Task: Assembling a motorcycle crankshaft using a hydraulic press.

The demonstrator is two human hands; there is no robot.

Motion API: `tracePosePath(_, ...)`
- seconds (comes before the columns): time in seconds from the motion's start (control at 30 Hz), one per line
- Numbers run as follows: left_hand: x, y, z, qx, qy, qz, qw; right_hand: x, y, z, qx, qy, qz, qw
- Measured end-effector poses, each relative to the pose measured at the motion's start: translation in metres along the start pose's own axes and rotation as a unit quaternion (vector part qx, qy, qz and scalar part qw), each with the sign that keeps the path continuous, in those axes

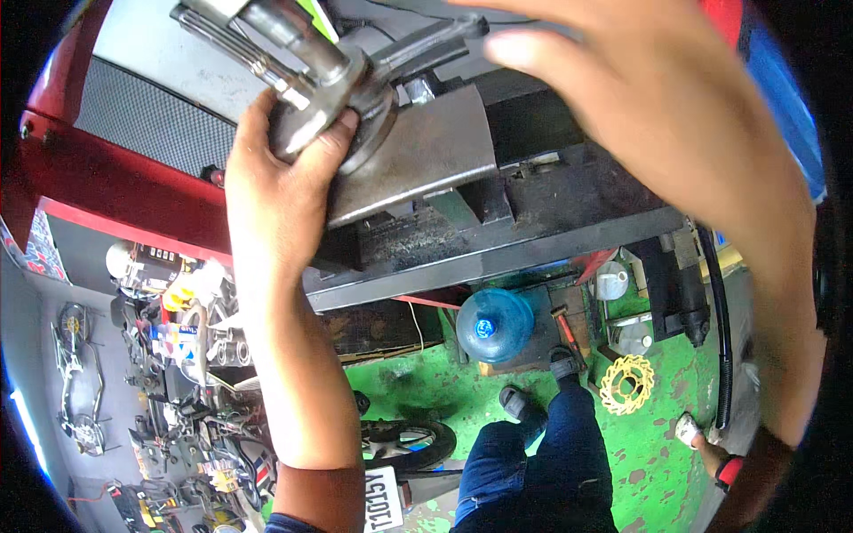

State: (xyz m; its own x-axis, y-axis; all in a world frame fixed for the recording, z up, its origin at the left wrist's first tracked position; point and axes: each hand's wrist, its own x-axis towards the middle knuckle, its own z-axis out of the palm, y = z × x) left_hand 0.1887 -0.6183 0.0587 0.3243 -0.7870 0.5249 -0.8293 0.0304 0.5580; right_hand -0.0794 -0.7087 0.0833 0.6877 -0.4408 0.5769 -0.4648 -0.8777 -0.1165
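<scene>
A crankshaft with round metal webs [382, 120] stands under the press ram [315, 53], tilted in this view. My left hand [289, 173] grips the edge of its webs, thumb on the near side and fingers round the far side. A connecting rod [431, 44] sticks out from the webs to the right. Beside the rod's outer end is my right hand [604, 62], slightly blurred, thumb stretched out and apart from the fingers, which the top edge partly cuts off. A thick steel plate [435, 147] lies beneath the crankshaft on the press bed.
The red press frame [133, 169] rises at the left, and its dark bed beam [498, 253] crosses in front of me. Below are a blue water jug [498, 324], a hammer [567, 329] and a yellow brake disc [627, 385]. Motorcycle parts [191, 426] crowd the left. Another person's foot [689, 431] shows right.
</scene>
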Motion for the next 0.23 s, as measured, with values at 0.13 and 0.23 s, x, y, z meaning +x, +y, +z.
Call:
tracePosePath(0.13,0.001,-0.002,0.000,-0.004,-0.002,-0.005,1.000,-0.129,0.010,-0.035,-0.023,-0.003,0.214,0.977)
tracePosePath(0.23,0.002,-0.004,0.001,0.028,0.010,-0.010,1.000,-0.223,0.037,-0.046,0.023,-0.116,0.396,0.910)
